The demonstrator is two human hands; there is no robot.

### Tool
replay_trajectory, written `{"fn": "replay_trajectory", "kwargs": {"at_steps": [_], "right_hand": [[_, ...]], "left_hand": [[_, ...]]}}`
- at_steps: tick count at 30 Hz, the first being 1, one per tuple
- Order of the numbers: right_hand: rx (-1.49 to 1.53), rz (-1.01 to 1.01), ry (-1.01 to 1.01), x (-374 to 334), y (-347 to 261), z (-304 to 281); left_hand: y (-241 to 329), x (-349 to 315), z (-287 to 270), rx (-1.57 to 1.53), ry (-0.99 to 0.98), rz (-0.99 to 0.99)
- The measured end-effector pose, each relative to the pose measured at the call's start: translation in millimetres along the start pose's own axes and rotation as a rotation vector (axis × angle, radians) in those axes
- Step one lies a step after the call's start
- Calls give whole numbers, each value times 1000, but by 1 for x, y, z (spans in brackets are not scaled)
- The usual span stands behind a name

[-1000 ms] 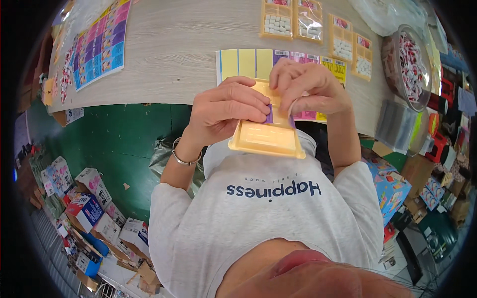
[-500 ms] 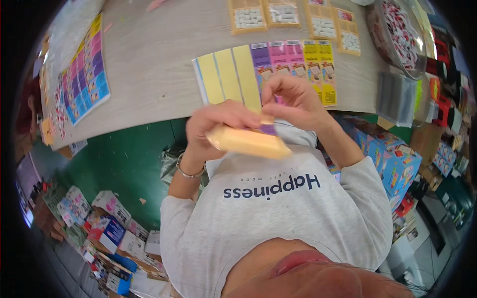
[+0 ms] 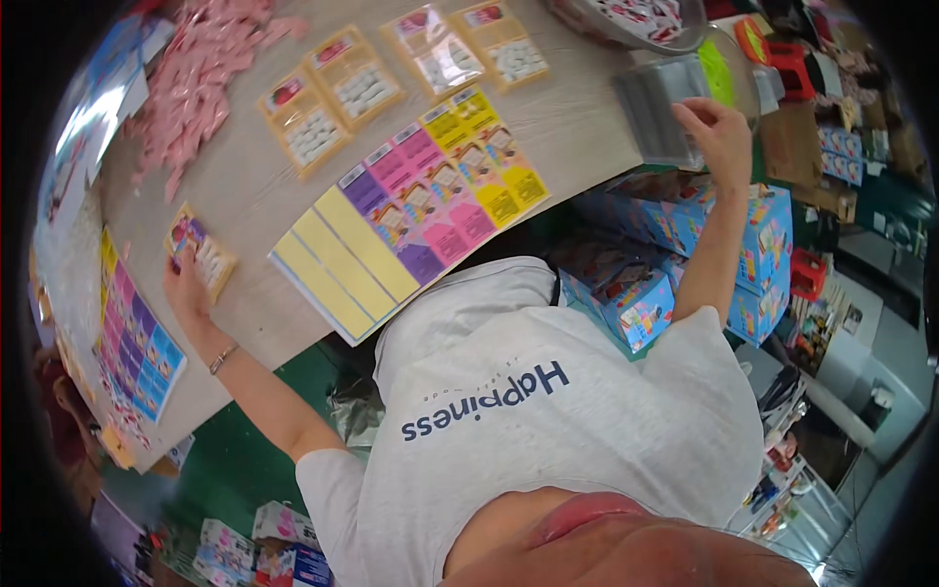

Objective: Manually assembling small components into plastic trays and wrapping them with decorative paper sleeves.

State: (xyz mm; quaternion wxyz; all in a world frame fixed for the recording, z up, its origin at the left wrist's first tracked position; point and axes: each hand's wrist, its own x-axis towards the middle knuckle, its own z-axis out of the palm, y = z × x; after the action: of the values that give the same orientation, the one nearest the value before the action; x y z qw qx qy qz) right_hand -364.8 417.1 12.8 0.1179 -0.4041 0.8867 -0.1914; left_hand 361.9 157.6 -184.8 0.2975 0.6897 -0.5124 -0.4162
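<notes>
At the left side of the table my left hand [image 3: 188,286] is closed on a small tan tray pack [image 3: 217,269] of white pieces, with a purple label at its far end. The pack lies low at the tabletop. Far to the right, my right hand [image 3: 722,142] is over a stack of clear plastic sleeves [image 3: 653,115]. Its fingers are bent together at the edge of the stack; anything between them is too small to make out. Between the hands lies a label sheet [image 3: 421,201] in purple, pink and yellow, with bare pale-yellow strips at its left.
Several similar tray packs [image 3: 364,88] stand in a row beyond the sheet. Pink sachets [image 3: 201,78] are heaped at the far left, near another label sheet [image 3: 142,338]. A clear tub [image 3: 641,22] of red-and-white sachets is at the far right. Blue printed boxes [image 3: 758,259] sit below the table's right edge.
My hands were together in front of my chest with the tray pack. My left hand has carried it left to the table; my right hand has moved right to the sleeves. The view has turned.
</notes>
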Motion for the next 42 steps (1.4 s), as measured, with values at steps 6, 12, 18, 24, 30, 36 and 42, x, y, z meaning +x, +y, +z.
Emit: {"fn": "replay_trajectory", "kwargs": {"at_steps": [6, 12, 18, 24, 30, 36, 42], "right_hand": [[306, -11, -84, 18, 28, 9], [-82, -139, 168, 6, 19, 14], [134, -23, 29, 14, 43, 12], [398, 39, -100, 9, 25, 16], [446, -646, -126, -42, -118, 97], [198, -1325, -257, -53, -206, 233], [245, -1244, -268, -65, -196, 271]], "left_hand": [[32, -48, 55, 1190, 559, 331], [114, -93, 138, 1096, 577, 498], [156, -95, 236, 771, 232, 797], [134, -90, 237, 791, 77, 644], [141, -133, 197, 669, 289, 749], [121, -191, 178, 659, 53, 484], [105, -181, 192, 583, 157, 563]]}}
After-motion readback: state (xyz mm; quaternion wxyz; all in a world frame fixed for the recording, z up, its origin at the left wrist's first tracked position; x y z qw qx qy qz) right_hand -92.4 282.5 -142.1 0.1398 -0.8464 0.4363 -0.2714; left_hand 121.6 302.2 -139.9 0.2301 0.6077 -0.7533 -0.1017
